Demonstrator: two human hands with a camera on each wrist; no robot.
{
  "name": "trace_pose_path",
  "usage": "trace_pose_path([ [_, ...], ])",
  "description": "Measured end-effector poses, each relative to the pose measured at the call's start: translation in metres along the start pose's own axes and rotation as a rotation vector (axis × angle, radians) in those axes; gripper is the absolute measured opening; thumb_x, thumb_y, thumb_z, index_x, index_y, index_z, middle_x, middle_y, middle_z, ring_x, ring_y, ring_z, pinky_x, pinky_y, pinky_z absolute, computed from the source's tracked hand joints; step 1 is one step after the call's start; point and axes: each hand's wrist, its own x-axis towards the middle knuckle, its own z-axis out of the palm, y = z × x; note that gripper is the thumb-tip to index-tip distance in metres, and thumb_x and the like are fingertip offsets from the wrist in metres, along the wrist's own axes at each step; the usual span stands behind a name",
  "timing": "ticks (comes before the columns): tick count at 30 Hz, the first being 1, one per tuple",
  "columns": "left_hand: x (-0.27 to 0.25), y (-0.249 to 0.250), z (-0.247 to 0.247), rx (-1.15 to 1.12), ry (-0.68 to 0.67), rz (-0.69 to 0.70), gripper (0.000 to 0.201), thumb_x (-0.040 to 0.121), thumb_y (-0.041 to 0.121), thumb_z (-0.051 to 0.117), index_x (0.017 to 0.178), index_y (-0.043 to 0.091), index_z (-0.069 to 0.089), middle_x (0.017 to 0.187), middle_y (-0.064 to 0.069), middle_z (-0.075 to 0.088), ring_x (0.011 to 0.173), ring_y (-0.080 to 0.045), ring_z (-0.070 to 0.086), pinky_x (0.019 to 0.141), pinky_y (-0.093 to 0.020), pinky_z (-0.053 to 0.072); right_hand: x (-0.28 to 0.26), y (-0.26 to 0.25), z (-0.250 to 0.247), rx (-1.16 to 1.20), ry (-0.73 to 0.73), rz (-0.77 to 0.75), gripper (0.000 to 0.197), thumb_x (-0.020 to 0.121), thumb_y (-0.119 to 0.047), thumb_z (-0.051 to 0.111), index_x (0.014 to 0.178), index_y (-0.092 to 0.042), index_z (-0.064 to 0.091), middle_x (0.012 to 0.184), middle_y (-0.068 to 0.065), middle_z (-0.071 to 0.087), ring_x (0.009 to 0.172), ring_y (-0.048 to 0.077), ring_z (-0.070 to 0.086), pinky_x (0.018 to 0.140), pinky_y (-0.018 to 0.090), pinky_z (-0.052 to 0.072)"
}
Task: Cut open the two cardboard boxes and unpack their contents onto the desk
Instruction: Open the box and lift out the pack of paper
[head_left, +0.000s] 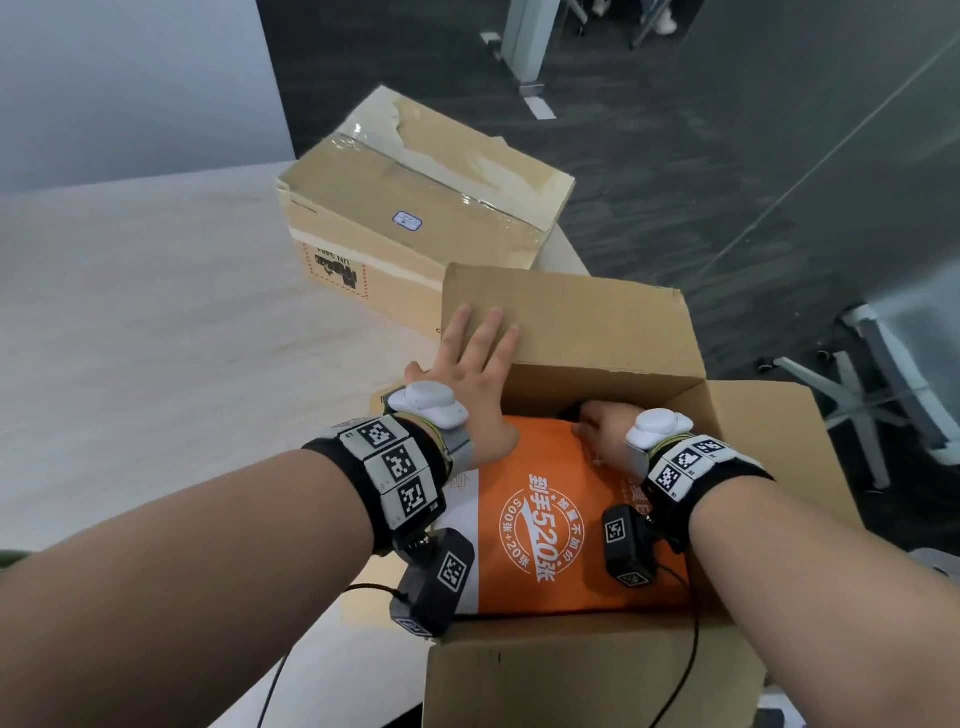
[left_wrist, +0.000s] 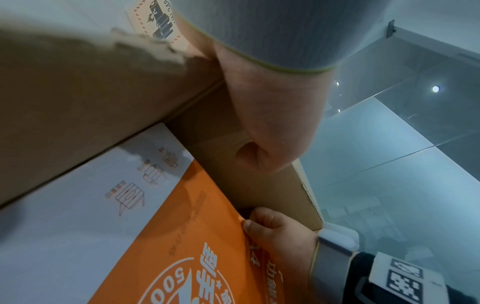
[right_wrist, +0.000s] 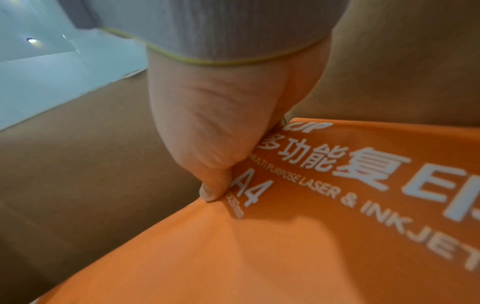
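Two boxes sit at the desk's (head_left: 156, 322) right edge: a taped box (head_left: 415, 208) behind, an open box (head_left: 597, 670) nearer. The left hand (head_left: 467, 374) presses flat, fingers straight, on an upright flap (head_left: 582, 317). The right hand (head_left: 605, 428) curls over the far edge of one orange paper ream (head_left: 545, 525) inside. Dark carpet lies beyond.

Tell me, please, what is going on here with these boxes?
A person is unpacking the nearer cardboard box, which stands open on the desk. The left hand presses flat against a raised flap, holding it back. The right hand reaches inside and grips the far edge of an orange pack of A4 paper, which is not yet lifted out. The second box behind is taped shut.
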Motion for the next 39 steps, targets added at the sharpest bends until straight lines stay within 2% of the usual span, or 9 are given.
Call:
trace_pose_path([
  [9,-0.006,0.002,0.0,-0.09,-0.024,-0.024,0.1,0.071,0.05,0.053,0.16,0.037,0.008,0.169,0.014,-0.003,0.155,-0.018,-0.013,0.107,-0.069,0.035,-0.029,0.004,-0.009,-0.065,0.124,-0.134,0.021,0.101,-0.042,0.046,0.09,-0.025,0.053,0.085,-0.002,0.062,0.081,0.025,0.061,0.072,0.038,0.051],
  [14,-0.006,0.01,-0.022,-0.043,-0.168,-0.021,0.097,0.081,0.06,0.061,0.161,0.033,0.012,0.171,0.002,-0.004,0.156,-0.026,-0.008,0.12,-0.064,0.002,-0.067,0.007,-0.02,-0.125,0.228,-0.22,0.034,0.105,-0.038,0.041,0.132,-0.024,0.056,0.128,0.0,0.066,0.115,0.026,0.062,0.095,0.042,0.05],
  [16,-0.013,0.027,-0.033,0.059,-0.004,0.132,0.083,0.074,0.06,0.055,0.151,0.032,0.037,0.162,-0.002,0.027,0.149,-0.027,0.022,0.117,-0.054,0.021,-0.082,0.013,-0.019,-0.164,0.309,-0.275,0.04,0.105,-0.038,0.038,0.14,-0.026,0.052,0.137,-0.004,0.062,0.125,0.023,0.058,0.1,0.043,0.047],
  [18,-0.016,0.044,-0.037,0.106,-0.012,0.308,0.078,0.071,0.059,0.051,0.145,0.032,0.045,0.147,0.002,0.045,0.136,-0.025,0.041,0.109,-0.044,0.034,-0.092,0.016,-0.015,-0.164,0.379,-0.335,0.047,0.101,-0.042,0.032,0.139,-0.025,0.054,0.134,-0.005,0.064,0.124,0.022,0.059,0.098,0.045,0.047],
  [23,-0.002,0.082,-0.036,0.05,-0.506,0.207,0.091,0.069,0.058,0.073,0.148,0.025,0.042,0.138,-0.003,0.057,0.123,-0.028,0.056,0.103,-0.043,0.049,-0.123,0.026,-0.005,-0.128,0.478,-0.403,0.053,0.094,-0.044,0.026,0.119,-0.023,0.067,0.133,-0.007,0.065,0.121,0.022,0.06,0.097,0.048,0.044],
  [26,0.0,0.096,-0.04,0.094,-0.65,0.174,0.062,0.076,0.045,0.079,0.127,0.019,0.058,0.116,-0.004,0.068,0.102,-0.025,0.066,0.087,-0.039,0.057,-0.133,0.029,-0.004,-0.14,0.452,-0.348,0.053,0.095,-0.05,0.024,0.12,-0.028,0.065,0.14,-0.012,0.058,0.129,0.017,0.052,0.105,0.045,0.035],
  [30,-0.013,0.107,-0.039,0.122,-0.557,0.15,0.042,0.077,0.038,0.081,0.11,0.02,0.062,0.108,-0.002,0.068,0.094,-0.024,0.065,0.079,-0.036,0.056,-0.147,0.043,0.004,0.04,0.577,-0.284,0.03,0.096,-0.054,0.043,0.104,-0.035,0.063,0.143,-0.017,0.053,0.13,0.014,0.049,0.106,0.045,0.033],
  [35,-0.038,0.118,-0.051,0.086,-0.404,0.177,0.02,0.078,0.033,0.072,0.093,0.026,0.061,0.091,0.004,0.066,0.078,-0.018,0.063,0.066,-0.032,0.053,-0.174,0.07,0.005,0.468,0.833,-0.139,0.041,0.092,-0.055,0.046,0.122,-0.029,0.058,0.134,-0.011,0.056,0.12,0.011,0.054,0.102,0.043,0.045],
  [39,-0.06,0.131,-0.078,0.044,-0.248,0.164,0.018,0.077,0.029,0.072,0.089,0.024,0.06,0.084,0.006,0.059,0.078,-0.018,0.059,0.067,-0.031,0.049,-0.193,0.089,0.005,0.861,0.879,-0.035,0.044,0.096,-0.052,0.051,0.133,-0.028,0.05,0.129,-0.009,0.05,0.111,0.012,0.056,0.084,0.029,0.049],
])
